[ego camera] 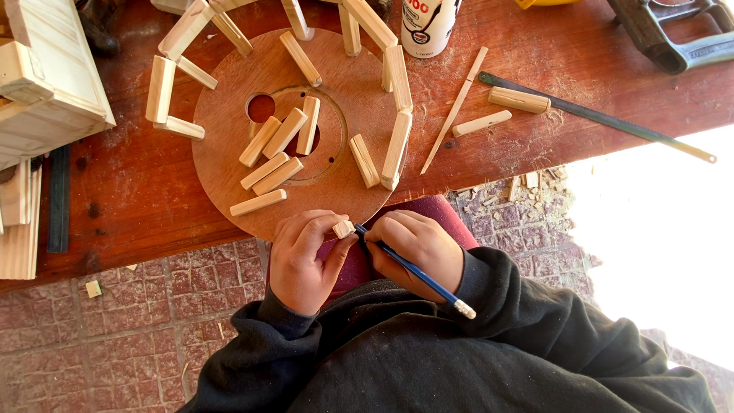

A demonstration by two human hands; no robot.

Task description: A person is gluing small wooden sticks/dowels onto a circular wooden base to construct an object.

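Left hand [303,258] pinches a small wooden block [343,229] between thumb and curled fingers, at the near edge of the round wooden disc [229,145]. Right hand [417,246], fingers closed around a blue pencil [417,272], sets its tip against the block. Loose wooden sticks [285,132] lie on the disc; glue bottle [425,27] stands far behind.

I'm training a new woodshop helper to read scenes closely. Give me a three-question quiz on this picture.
1. True or false: the right hand holds a blue pencil.
2. What does the left hand pinch? A) small wooden block B) saw blade C) glue bottle
3. What shape is the wooden board under the loose sticks?

Key: 1 true; 2 A; 3 round, a disc with holes.
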